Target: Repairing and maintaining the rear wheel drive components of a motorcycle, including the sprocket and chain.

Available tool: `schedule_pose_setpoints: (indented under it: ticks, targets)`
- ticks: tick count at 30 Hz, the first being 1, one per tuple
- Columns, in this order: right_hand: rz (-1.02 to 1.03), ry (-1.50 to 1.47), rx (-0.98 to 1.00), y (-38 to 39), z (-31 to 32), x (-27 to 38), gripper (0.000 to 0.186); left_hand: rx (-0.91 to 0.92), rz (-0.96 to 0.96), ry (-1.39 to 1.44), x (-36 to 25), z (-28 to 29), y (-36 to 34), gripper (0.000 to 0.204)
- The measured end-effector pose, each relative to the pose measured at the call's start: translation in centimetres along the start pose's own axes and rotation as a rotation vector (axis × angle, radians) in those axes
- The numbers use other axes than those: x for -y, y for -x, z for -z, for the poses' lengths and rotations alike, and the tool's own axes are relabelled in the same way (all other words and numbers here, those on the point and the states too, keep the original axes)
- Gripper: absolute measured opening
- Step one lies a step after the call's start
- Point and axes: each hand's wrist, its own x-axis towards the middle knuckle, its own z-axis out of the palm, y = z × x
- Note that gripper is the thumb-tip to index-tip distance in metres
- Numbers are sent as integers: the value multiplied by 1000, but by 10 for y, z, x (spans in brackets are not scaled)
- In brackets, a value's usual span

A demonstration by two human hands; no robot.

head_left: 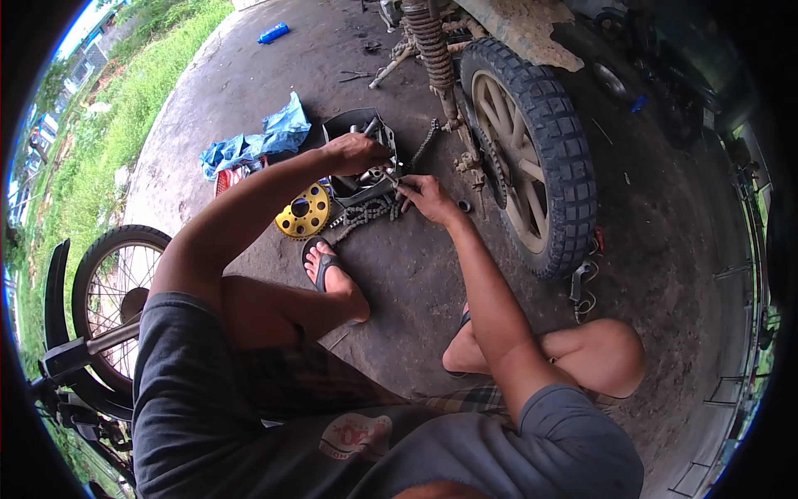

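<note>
1. A left hand [357, 154] curls over a black parts tray [351, 199]; from here I cannot tell its grip.
2. The right hand [428, 198] pinches a slim metal piece [391, 175] at the tray's edge.

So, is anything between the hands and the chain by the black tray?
Nothing visible blocks the right hand, close beside the chain. For the left hand, the near rim of the black tray lies between.

dark, stained concrete floor [395, 341] | bright green grass [166, 58] along left edge | building [90, 56] beyond, upper left | daylight strongest left, upper right shadowed
</note>
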Motion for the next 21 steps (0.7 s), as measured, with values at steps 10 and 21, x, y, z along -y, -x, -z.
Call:
schedule_pose_setpoints:
  ticks: [10, 21]
  targets:
    - [249, 434, -281, 7, -11, 4, 20, 101, 228, 214, 3, -26, -10, 34]
    - [213, 675, -427, 5, -5, 36, 24, 52, 367, 448, 2, -7, -15, 44]
